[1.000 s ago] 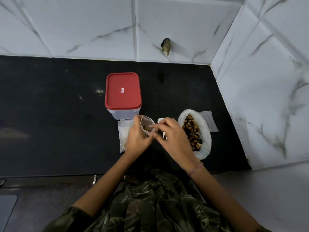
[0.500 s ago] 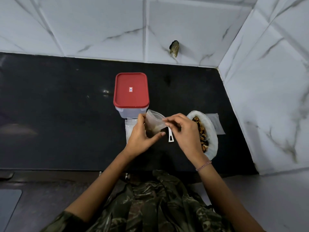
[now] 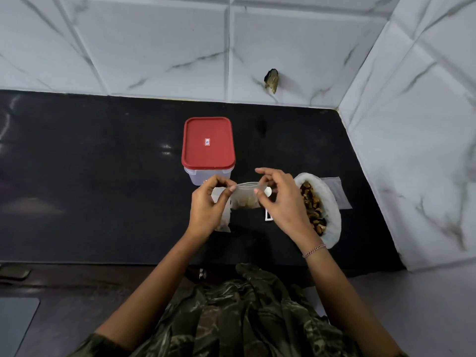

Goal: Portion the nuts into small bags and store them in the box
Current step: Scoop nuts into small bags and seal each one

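Note:
A small clear bag (image 3: 246,197) with a few nuts at its bottom hangs between my hands above the black counter. My left hand (image 3: 207,210) pinches its top left corner, and my right hand (image 3: 280,202) pinches the top right corner, so the top edge is stretched flat. A clear box with a red lid (image 3: 208,144) stands shut just behind my hands. To the right, a large white bag (image 3: 331,202) lies open with brown nuts (image 3: 313,204) inside.
A stack of empty clear bags (image 3: 224,222) lies under my left hand. A white scoop (image 3: 268,215) lies partly hidden below my right hand. Another flat bag (image 3: 337,191) sits behind the nut bag. White tiled walls close the back and right.
Both hands have moved apart along the small bag's top, which was open and is now pulled flat between them. The bag now hangs upright.

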`<control>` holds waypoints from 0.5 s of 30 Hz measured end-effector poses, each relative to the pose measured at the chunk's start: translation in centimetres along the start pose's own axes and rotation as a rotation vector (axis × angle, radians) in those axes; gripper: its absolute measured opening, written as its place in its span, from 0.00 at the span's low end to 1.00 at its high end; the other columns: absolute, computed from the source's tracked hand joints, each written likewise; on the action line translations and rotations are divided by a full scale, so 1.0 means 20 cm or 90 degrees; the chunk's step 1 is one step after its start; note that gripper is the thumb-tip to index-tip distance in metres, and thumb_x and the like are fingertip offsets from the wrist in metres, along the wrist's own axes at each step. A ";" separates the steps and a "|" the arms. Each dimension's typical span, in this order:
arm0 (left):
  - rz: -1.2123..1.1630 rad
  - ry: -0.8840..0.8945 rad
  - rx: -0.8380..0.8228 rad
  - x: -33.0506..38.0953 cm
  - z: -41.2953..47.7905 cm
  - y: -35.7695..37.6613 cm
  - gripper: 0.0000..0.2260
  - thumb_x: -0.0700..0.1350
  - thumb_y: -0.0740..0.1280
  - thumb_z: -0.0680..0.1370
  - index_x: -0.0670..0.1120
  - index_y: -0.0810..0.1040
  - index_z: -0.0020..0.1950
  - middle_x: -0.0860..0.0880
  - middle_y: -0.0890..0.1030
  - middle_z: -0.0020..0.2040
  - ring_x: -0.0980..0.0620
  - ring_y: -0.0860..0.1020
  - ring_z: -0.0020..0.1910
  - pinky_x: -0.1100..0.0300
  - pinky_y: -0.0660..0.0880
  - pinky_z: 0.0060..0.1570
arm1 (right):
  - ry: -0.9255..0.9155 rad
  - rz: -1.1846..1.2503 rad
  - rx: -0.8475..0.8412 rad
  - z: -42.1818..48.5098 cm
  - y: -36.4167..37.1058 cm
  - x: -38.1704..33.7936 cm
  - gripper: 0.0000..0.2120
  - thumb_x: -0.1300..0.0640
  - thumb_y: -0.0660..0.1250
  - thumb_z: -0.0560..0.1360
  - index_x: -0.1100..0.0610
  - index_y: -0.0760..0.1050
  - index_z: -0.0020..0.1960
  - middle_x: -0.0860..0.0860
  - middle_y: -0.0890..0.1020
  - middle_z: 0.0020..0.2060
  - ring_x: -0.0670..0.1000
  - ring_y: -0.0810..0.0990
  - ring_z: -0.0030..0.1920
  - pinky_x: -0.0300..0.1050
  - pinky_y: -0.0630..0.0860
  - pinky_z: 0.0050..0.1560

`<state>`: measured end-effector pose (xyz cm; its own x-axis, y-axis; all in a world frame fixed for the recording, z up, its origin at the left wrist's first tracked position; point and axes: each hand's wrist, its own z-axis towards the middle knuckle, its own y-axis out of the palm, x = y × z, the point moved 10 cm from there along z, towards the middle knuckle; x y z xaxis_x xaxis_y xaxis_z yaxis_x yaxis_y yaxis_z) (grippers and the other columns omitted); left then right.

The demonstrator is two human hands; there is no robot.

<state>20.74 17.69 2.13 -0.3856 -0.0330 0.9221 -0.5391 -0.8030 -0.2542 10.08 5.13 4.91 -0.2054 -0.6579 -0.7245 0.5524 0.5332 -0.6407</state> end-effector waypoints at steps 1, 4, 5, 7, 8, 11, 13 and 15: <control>0.005 0.004 -0.004 0.01 0.00 0.00 0.04 0.37 0.68 0.77 0.45 0.78 0.46 0.55 0.81 0.43 0.56 0.80 0.47 0.63 0.75 0.53 | -0.016 -0.037 -0.021 0.00 0.03 -0.02 0.17 0.55 0.69 0.74 0.51 0.74 0.62 0.44 0.75 0.48 0.45 0.72 0.52 0.41 0.73 0.52; 0.023 0.026 -0.015 0.05 0.00 0.02 0.04 0.37 0.68 0.77 0.45 0.78 0.47 0.57 0.80 0.43 0.59 0.79 0.47 0.68 0.73 0.52 | -0.054 -0.117 -0.007 0.01 0.09 -0.09 0.10 0.52 0.69 0.74 0.52 0.78 0.54 0.46 0.74 0.47 0.46 0.71 0.51 0.47 0.75 0.48; 0.020 0.031 -0.013 0.06 0.00 0.02 0.03 0.37 0.68 0.77 0.45 0.78 0.47 0.56 0.80 0.43 0.59 0.79 0.47 0.68 0.73 0.52 | -0.056 -0.124 0.007 0.01 0.09 -0.10 0.09 0.52 0.69 0.74 0.53 0.79 0.52 0.46 0.74 0.46 0.47 0.71 0.50 0.48 0.76 0.47; 0.000 0.027 -0.007 0.06 0.00 0.00 0.03 0.38 0.68 0.77 0.44 0.79 0.49 0.55 0.81 0.44 0.57 0.80 0.48 0.65 0.75 0.53 | -0.054 -0.113 0.022 0.02 0.09 -0.11 0.08 0.52 0.70 0.73 0.54 0.79 0.50 0.46 0.74 0.45 0.46 0.71 0.49 0.49 0.76 0.46; -0.015 0.019 -0.005 0.05 -0.01 -0.01 0.03 0.39 0.68 0.77 0.44 0.79 0.50 0.54 0.81 0.45 0.57 0.80 0.48 0.64 0.75 0.53 | -0.053 -0.101 0.025 0.02 0.09 -0.11 0.07 0.52 0.70 0.73 0.53 0.79 0.50 0.45 0.74 0.44 0.46 0.71 0.49 0.49 0.76 0.46; -0.054 -0.006 -0.007 0.04 -0.01 -0.01 0.05 0.39 0.70 0.76 0.44 0.79 0.50 0.54 0.82 0.45 0.57 0.80 0.49 0.64 0.75 0.54 | -0.041 -0.055 0.036 0.01 0.08 -0.10 0.08 0.50 0.70 0.73 0.52 0.79 0.48 0.44 0.74 0.43 0.45 0.71 0.48 0.50 0.76 0.46; -0.073 -0.020 -0.010 0.04 -0.02 0.00 0.03 0.38 0.70 0.75 0.45 0.80 0.47 0.56 0.82 0.43 0.56 0.81 0.47 0.64 0.75 0.52 | -0.035 -0.045 0.043 0.01 0.07 -0.09 0.08 0.49 0.70 0.72 0.52 0.79 0.48 0.44 0.74 0.43 0.45 0.71 0.47 0.51 0.75 0.45; -0.091 -0.038 -0.010 0.03 -0.01 0.01 0.05 0.37 0.70 0.75 0.47 0.80 0.45 0.57 0.83 0.42 0.57 0.81 0.46 0.66 0.75 0.50 | -0.029 -0.044 0.045 0.01 0.07 -0.08 0.08 0.50 0.70 0.72 0.53 0.79 0.48 0.44 0.74 0.44 0.45 0.71 0.48 0.51 0.76 0.45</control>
<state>20.21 17.69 2.59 -0.2589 0.0457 0.9648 -0.5967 -0.7930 -0.1226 11.35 6.90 5.14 -0.2087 -0.7166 -0.6655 0.5942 0.4476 -0.6683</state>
